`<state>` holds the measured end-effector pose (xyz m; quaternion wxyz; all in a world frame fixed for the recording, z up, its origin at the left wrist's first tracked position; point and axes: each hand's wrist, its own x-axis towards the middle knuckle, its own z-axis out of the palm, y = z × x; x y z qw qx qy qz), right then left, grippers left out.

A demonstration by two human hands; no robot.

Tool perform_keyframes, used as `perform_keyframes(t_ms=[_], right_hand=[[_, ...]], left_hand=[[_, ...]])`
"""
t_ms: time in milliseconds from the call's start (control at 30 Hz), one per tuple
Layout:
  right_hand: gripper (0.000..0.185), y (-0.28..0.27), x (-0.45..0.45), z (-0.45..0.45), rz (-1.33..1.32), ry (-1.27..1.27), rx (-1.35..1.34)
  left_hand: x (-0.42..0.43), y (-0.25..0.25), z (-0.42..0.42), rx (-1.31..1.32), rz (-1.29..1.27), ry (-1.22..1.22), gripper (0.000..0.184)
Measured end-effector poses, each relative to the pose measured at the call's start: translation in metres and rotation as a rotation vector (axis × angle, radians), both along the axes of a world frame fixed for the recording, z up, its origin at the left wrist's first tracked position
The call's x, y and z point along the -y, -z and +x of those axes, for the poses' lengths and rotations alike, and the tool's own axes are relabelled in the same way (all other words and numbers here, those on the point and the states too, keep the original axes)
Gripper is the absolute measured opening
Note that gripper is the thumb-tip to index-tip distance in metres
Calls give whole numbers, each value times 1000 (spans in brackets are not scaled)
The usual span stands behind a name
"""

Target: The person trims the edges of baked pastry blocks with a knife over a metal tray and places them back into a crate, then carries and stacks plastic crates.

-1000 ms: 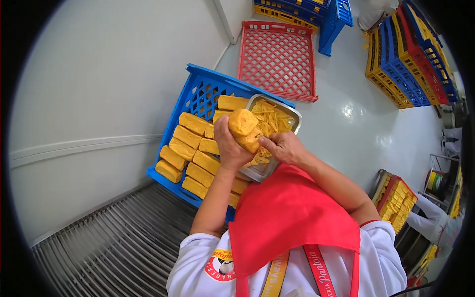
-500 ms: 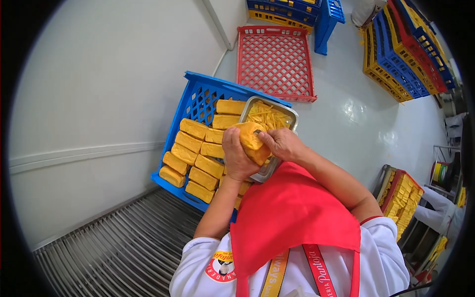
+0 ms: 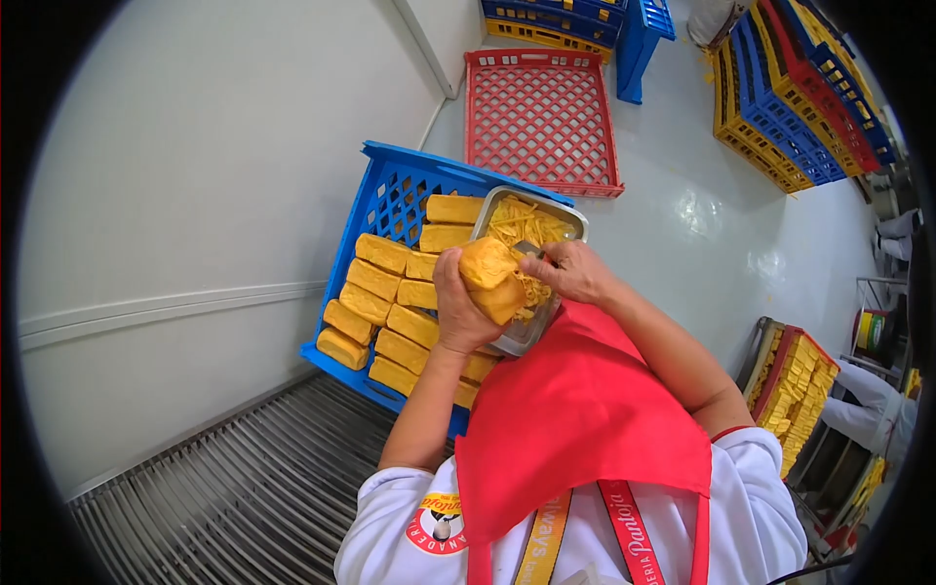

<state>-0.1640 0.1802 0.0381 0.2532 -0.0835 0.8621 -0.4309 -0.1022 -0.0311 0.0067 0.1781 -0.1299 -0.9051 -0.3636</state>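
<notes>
A blue crate (image 3: 439, 168) fills centre-left, a metal tray (image 3: 532, 330) overlapping its right side. Mid-frame, the left hand (image 3: 462, 308) grips yellow bread (image 3: 487, 264) from the left, long axis unclear; just rightward, the right hand (image 3: 581, 272) clasps a small blade (image 3: 527, 249).

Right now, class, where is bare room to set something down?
Bare: grey floor between the red crate and the stack of crates; the red crate's lattice; the blue crate's far-left corner, bordered by yellow blocks. Crowded: the rest of the blue crate and the pan near left hand and right hand.
</notes>
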Motion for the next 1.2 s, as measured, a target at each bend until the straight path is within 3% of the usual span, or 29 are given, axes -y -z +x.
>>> perform_keyframes(t_ms=[67,133,233,433,567,667,733,767,800,867,933,1033,1200], right_hand=[[70,0,0,-1,20,-79,-55],[73,-1,1,-1,-41,-202,-131],[74,1,6,-2,-71,-181,-147],[71,3,11,1,-120,-266,-3],[69,2,14,5,-29,-265,-58],[71,-1,15,5,19,-240,-80],[72,-9,13,5,43,-206,11],[72,-7,12,6,43,-208,11],[72,-3,11,6,98,-194,-45],[72,6,10,6,152,-189,-102],[70,10,13,6,202,-132,-122],[62,3,17,10,176,-159,-132],[56,1,33,17,39,-174,-179]], left_hand=[[2,4,4,84,71,16,110],[5,6,5,250,312,134,112],[8,1,6,429,529,340,116],[13,7,8,451,533,343,119],[14,9,9,449,484,297,116],[16,18,9,505,627,288,110],[18,26,9,611,997,128,103],[23,31,9,689,1088,56,81],[27,26,7,688,1091,52,81],[33,17,-2,909,1841,-25,63],[38,21,-6,850,1893,-94,69],[47,30,-7,1061,2114,25,81],[28,20,-7,1080,2187,-108,79]])
